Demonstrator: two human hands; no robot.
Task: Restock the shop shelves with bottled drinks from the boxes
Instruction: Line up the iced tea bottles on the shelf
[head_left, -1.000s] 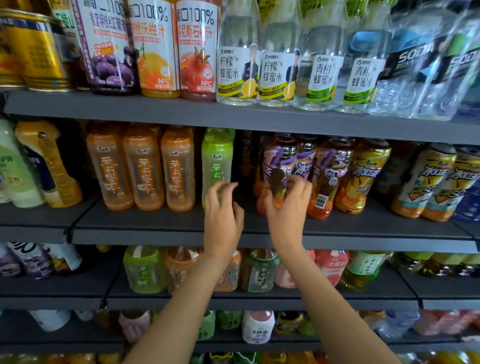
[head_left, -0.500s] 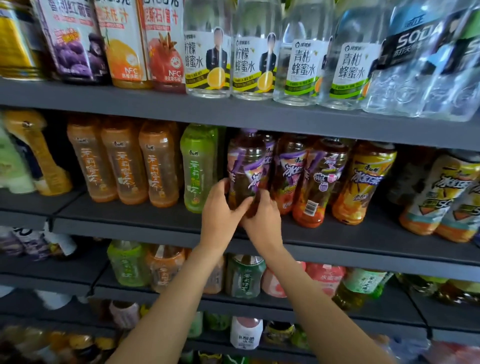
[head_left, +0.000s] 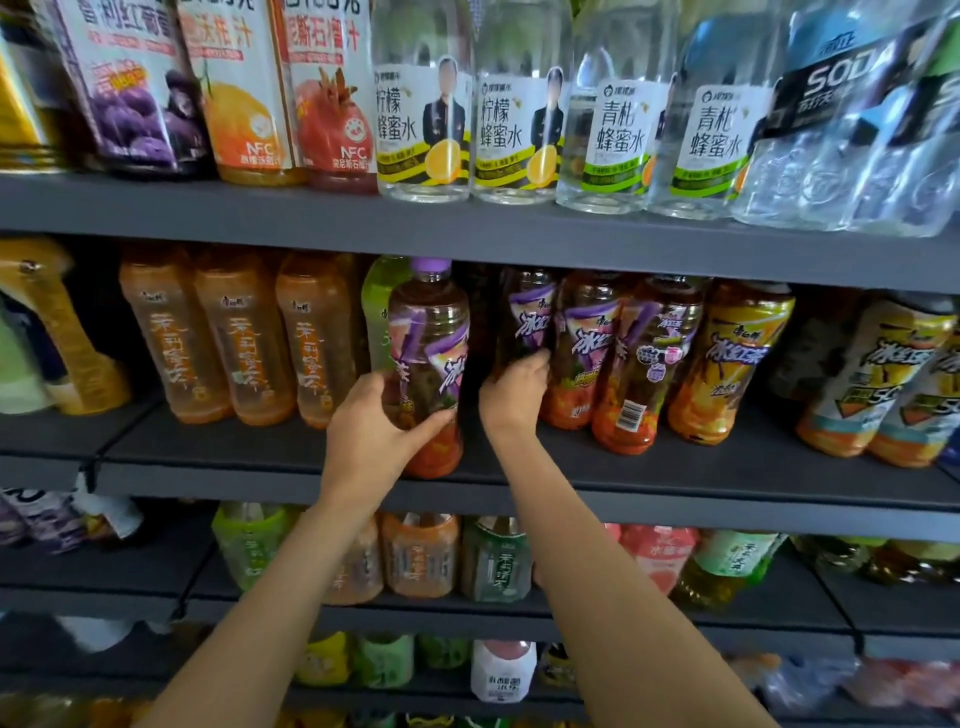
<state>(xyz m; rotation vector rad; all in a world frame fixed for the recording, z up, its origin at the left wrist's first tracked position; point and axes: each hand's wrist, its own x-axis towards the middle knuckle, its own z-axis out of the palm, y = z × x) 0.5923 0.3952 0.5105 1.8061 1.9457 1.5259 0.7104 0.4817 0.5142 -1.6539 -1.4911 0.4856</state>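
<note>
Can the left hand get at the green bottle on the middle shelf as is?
Probably not directly. The left hand grips the purple-capped bottle, which stands right in front of the green bottle. It would need to drop that grip or shift the bottle aside first.

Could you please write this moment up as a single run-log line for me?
left hand: grips purple-capped tea bottle at shelf front | right hand: grip on next purple-label bottle behind | middle shelf | phase: facing bottles

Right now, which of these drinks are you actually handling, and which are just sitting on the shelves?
In hand:
- purple-capped tea bottle, held by the left hand
- purple-label bottle behind, under the right hand

Just sitting there:
- orange tea bottles
- clear honey-water bottles
- yellow-label tea bottle
</note>
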